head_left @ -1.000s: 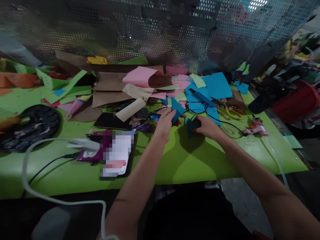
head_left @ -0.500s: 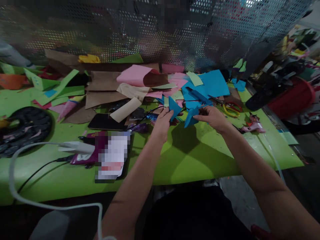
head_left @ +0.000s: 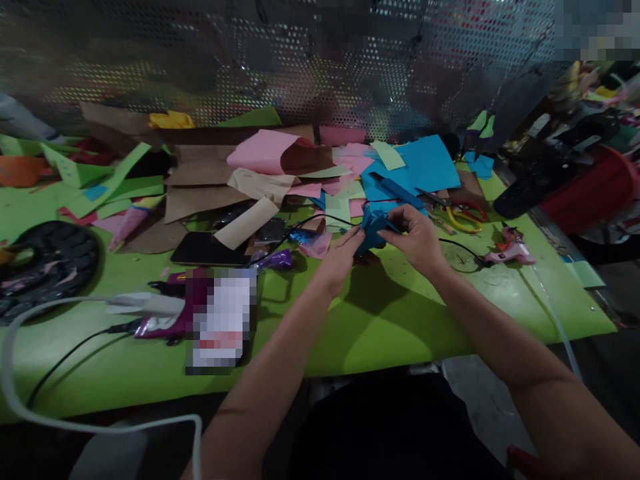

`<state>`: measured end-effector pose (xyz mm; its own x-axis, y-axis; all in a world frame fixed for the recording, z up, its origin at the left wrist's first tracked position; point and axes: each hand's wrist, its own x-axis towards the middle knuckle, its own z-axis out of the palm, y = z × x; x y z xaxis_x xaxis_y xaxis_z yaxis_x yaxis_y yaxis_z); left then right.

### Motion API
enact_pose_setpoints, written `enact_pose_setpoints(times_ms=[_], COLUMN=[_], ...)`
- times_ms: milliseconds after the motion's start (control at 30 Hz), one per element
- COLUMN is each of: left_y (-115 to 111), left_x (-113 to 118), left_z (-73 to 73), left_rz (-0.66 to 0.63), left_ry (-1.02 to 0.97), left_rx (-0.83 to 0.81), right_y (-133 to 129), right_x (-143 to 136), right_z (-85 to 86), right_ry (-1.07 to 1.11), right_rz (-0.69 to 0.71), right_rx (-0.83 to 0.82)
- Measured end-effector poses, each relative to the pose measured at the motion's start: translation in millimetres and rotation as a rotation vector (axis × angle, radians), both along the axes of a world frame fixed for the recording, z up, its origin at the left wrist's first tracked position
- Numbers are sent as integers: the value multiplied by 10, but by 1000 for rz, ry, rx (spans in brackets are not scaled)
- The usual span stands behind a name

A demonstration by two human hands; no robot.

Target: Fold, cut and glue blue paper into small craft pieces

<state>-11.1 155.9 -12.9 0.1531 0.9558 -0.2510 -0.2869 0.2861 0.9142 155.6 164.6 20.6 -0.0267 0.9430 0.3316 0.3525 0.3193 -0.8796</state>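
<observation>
Folded pieces of blue paper (head_left: 373, 231) are pressed together between my two hands, a little above the green table. My left hand (head_left: 344, 259) closes on them from the left, fingers laid along their side. On the right, my right hand (head_left: 419, 239) pinches an edge of the paper between thumb and fingertips. Where one piece ends and the other begins, I cannot tell. Just behind the hands are larger sheets of blue paper (head_left: 434, 163) and a blue folded strip (head_left: 397, 190).
Scissors (head_left: 469, 218) with yellow and red handles lie right of my hands, near a pink glue gun (head_left: 513, 253) with a cord. Pink, brown and green paper scraps cover the back. Left are a dark phone (head_left: 207, 249), a blurred-out screen (head_left: 225, 320) and a black round tray (head_left: 55, 267).
The two blue paper pieces, held apart before, are now together. My left hand has moved right, toward my right hand. The view has shifted slightly.
</observation>
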Motion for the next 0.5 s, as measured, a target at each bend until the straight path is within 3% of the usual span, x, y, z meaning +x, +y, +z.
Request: enact_pose_setpoints(times_ms=[133, 333, 500], left_y=[-33, -63, -66], left_x=[10, 22, -9], left_z=[41, 175, 197], left_rz=[-34, -201, -253], left_ry=[32, 203, 306], left_rx=[-26, 206, 234], right_y=[-32, -58, 61], right_x=[-9, -25, 56], right_z=[-36, -41, -10], right_ry=[-37, -67, 124], right_rz=[31, 6, -51], right_rx=[-15, 15, -29])
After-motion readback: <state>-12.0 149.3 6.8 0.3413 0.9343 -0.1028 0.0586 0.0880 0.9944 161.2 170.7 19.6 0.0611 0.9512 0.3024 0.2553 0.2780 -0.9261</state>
